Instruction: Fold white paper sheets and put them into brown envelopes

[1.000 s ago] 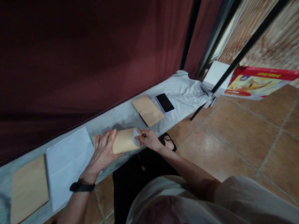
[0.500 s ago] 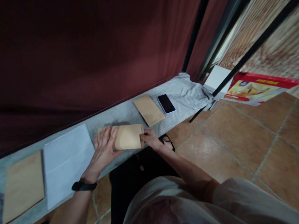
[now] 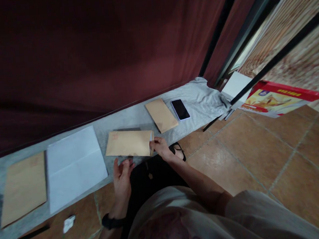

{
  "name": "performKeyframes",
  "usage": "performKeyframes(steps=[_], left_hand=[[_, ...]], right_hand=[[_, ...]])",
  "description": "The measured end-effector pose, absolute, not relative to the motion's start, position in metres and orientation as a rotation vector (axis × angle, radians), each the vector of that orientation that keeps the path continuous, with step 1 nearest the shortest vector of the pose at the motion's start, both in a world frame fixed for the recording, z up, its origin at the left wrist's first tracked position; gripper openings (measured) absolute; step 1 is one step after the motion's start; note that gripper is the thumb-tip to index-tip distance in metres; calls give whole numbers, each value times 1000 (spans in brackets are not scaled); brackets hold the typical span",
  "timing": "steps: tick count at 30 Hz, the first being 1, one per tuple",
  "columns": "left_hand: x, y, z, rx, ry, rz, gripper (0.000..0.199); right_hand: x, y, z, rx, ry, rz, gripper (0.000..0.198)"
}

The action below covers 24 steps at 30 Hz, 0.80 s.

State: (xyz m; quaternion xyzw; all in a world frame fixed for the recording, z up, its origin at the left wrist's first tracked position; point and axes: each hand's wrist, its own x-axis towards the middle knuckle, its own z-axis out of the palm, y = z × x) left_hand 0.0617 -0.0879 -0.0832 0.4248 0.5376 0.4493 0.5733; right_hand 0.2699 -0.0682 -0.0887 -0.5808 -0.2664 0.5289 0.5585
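Note:
A brown paper envelope [image 3: 128, 143] lies in front of me on the narrow cloth-covered bench, with faint red marks at its left end. Its right end gapes, and a sliver of white shows inside. My right hand [image 3: 160, 147] grips that open end, its fingertips partly hidden in the mouth. My left hand [image 3: 122, 175], with a dark band at the wrist, is just below the envelope's near edge; its fingers are apart and hold nothing. To the left lies a stack of white paper [image 3: 75, 167] with a crease across it.
More brown envelopes lie at the bench's left end [image 3: 24, 187] and beyond my right hand [image 3: 161, 115]. A phone [image 3: 180, 109] rests beside the latter. Dark red curtain [image 3: 89, 59] hangs behind. A red and yellow box [image 3: 278, 97] and a crumpled white scrap [image 3: 69, 223] are on the tiled floor.
My left hand has come off the envelope's top and dropped toward me, below its near edge. The envelope now lies flatter. My right hand stays at its open end.

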Motion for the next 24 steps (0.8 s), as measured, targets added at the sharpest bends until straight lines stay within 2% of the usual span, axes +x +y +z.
performKeyframes(steps=[3, 9, 24], left_hand=[[91, -92, -70, 542, 1126, 921, 44], [130, -84, -61, 359, 1056, 974, 26], [127, -67, -73, 367, 1108, 989, 24]], right_hand=[[266, -70, -87, -1379, -582, 1226, 14], [258, -72, -87, -1385, -548, 1198, 14], [253, -71, -94, -1355, -435, 1262, 20]])
